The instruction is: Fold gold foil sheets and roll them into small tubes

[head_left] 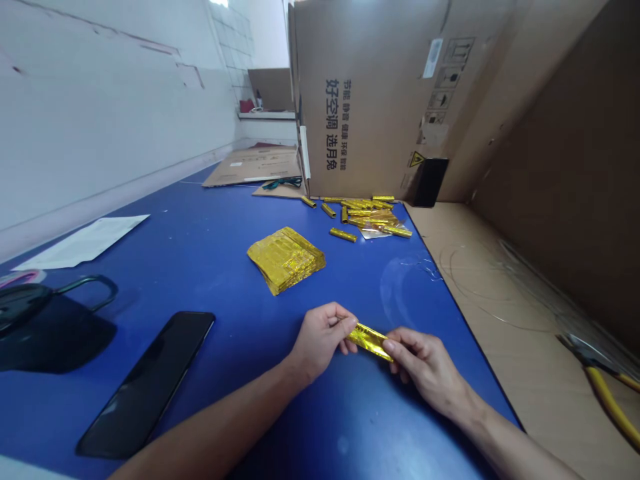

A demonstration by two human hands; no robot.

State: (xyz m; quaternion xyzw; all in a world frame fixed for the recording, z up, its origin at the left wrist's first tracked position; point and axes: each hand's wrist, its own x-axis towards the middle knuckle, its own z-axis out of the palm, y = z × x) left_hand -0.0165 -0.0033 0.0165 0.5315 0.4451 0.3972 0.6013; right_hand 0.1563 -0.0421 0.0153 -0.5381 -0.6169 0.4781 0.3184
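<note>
A narrow strip of folded gold foil paper (371, 341) is stretched between my two hands, just above the blue table. My left hand (324, 335) pinches its left end between thumb and fingers. At the other end, my right hand (419, 360) grips it with the thumb on top. Beyond my hands lies a stack of flat gold foil sheets (285, 259), slightly fanned. Farther back, several rolled gold foil tubes (370, 217) are heaped against the cardboard, with a few loose ones, such as a single gold roll (343, 235), beside the heap.
On the left of the blue table (220, 373) are a black phone (150, 380), a dark mug (55, 327) and a white paper (85, 241). A large cardboard box (380, 100) stands behind, with a black phone-like slab (431, 181) against it. Yellow-handled pliers (603, 380) lie right.
</note>
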